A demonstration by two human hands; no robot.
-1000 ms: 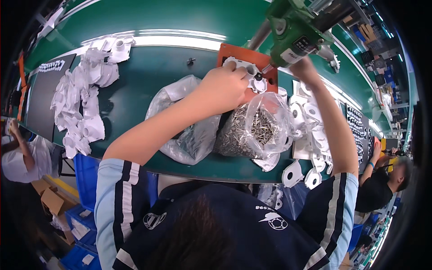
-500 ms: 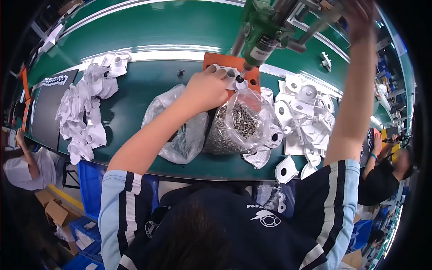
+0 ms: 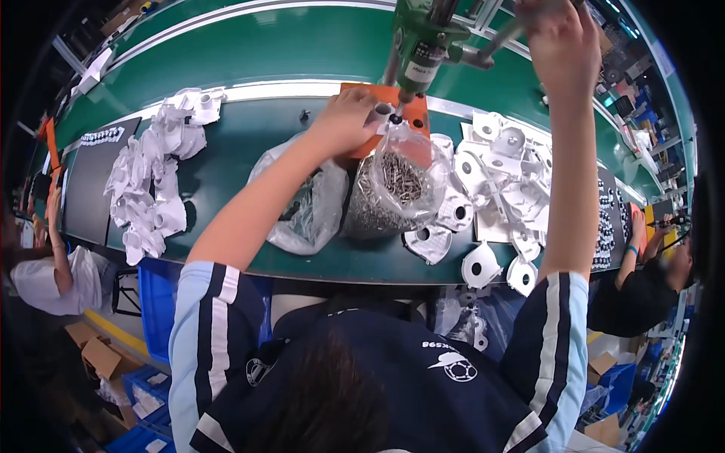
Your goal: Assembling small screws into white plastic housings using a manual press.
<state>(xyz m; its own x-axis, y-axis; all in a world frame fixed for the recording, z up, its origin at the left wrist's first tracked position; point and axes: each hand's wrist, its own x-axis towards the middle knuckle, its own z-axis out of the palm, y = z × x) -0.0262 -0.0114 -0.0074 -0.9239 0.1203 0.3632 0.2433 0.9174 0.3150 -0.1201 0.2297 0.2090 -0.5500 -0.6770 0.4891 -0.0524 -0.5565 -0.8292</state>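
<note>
My left hand (image 3: 343,122) is closed on a white plastic housing part (image 3: 384,111) with round openings. That part sits on an orange fixture block (image 3: 370,91), mostly hidden by my fingers. Over it stands a green hand press (image 3: 420,53), its ram tip down close to a small black piece (image 3: 396,118) on the part; whether they touch I cannot tell. Raised at the upper right, my right hand (image 3: 565,51) is wrapped round the end of the press lever (image 3: 502,36). In front of the fixture lies a clear bag of metal screws (image 3: 400,181).
Another clear plastic bag (image 3: 306,211) lies left of the screws. White parts are heaped at the left (image 3: 151,177) and at the right (image 3: 502,170). A small dark piece (image 3: 304,115) lies behind the bags. People work at both sides; blue bins (image 3: 156,309) stand below the table.
My right hand and the lever have swung leftward in view. The whole view has shifted slightly. My left hand stays on the white part at the fixture.
</note>
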